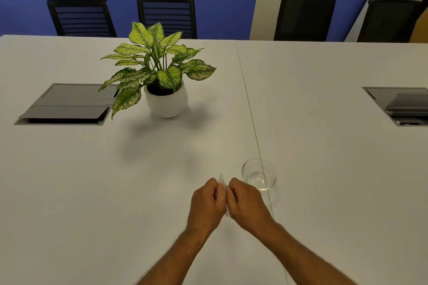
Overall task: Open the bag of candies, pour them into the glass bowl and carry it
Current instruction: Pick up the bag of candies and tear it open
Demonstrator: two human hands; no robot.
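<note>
I saw my left hand (206, 203) and right hand (246, 203) pinch the clear candy bag (222, 180) shut-tight at lower middle, opening it. Next I needed to pull apart, then pour into the empty glass bowl (259, 174).

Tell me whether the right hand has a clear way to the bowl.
Probably yes. The bowl stands just beyond the right hand with bare table around it. But both that hand and the left hand are gripping the bag.
</note>
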